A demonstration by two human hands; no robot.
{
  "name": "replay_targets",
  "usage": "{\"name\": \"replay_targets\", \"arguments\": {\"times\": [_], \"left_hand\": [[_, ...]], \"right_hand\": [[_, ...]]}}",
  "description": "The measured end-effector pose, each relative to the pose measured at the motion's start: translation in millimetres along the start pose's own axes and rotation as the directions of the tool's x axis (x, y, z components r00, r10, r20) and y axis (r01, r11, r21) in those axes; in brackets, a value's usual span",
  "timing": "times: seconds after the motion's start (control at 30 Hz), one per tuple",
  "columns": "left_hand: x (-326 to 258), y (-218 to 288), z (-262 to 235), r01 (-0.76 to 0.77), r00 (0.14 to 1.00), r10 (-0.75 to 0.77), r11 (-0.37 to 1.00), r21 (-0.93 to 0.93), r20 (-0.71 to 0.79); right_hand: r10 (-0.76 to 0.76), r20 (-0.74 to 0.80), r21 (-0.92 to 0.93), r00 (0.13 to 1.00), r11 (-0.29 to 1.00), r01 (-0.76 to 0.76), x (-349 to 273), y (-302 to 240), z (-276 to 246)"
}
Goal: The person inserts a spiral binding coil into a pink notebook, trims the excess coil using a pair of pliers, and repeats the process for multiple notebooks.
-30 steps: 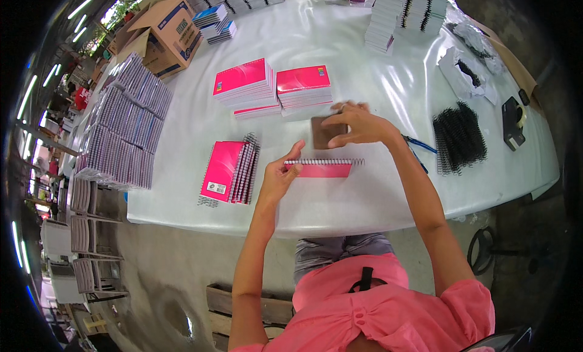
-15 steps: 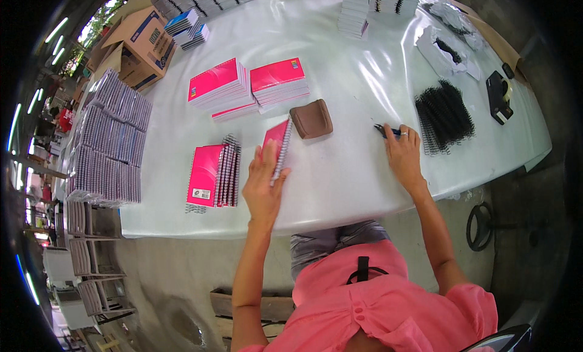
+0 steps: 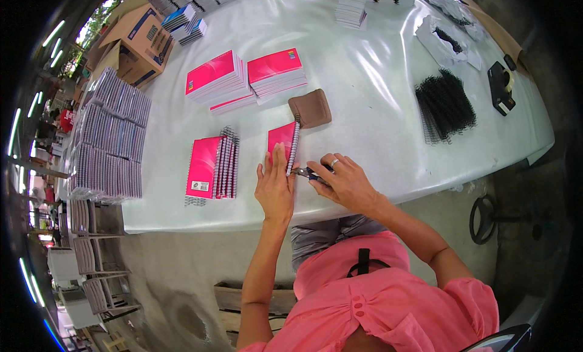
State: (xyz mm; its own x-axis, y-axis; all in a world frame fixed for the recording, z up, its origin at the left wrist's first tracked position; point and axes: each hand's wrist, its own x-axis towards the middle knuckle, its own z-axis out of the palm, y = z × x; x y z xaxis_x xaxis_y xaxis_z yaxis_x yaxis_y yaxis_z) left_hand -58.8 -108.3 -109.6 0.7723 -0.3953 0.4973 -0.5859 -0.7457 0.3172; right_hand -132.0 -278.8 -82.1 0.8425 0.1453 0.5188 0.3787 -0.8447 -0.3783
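Pink notebook (image 3: 281,136) points lengthwise away, angled slightly right

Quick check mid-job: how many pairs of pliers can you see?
1. The pliers are in the right hand, tips at the near end of the spiral on the pink notebook under the left hand. Others could be hidden behind the stacks.

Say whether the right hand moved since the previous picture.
Yes, the right hand moved left, away from the black binding coils, toward the pink spiral notebook.
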Motion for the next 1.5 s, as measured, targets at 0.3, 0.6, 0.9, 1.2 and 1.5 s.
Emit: {"name": "replay_targets", "arguments": {"times": [0.3, 0.6, 0.9, 1.2, 1.5], "left_hand": [[1, -3, -5, 0.024, 1.0, -0.024, 0.998, -0.051, 0.002], [4, -9, -7, 0.013, 0.999, -0.016, 0.997, -0.081, -0.039], [52, -60, -90, -0.013, 0.969, 0.215, 0.539, -0.842, 0.123], [80, -158, -158, 0.476, 0.86, -0.372, 0.338, -0.812, 0.349], [62, -180, -135, 0.609, 0.791, -0.335, 0.512, -0.605, 0.513]], "right_hand": [[-0.049, 0.021, 0.06, 0.999, 0.997, 0.048, 11, -2, -2], [0.063, 0.667, 0.512, 0.742, 0.685, -0.519, 48, 17, -35], [0.188, 0.154, 0.798, 0.97, 0.556, -0.235, 70, 23, -2], [-0.311, -0.498, 0.193, 0.809, 0.87, 0.453, 149, -89, 81], [-0.185, -0.148, 0.186, 0.972, 0.96, 0.211, 117, -25, 73]]}}
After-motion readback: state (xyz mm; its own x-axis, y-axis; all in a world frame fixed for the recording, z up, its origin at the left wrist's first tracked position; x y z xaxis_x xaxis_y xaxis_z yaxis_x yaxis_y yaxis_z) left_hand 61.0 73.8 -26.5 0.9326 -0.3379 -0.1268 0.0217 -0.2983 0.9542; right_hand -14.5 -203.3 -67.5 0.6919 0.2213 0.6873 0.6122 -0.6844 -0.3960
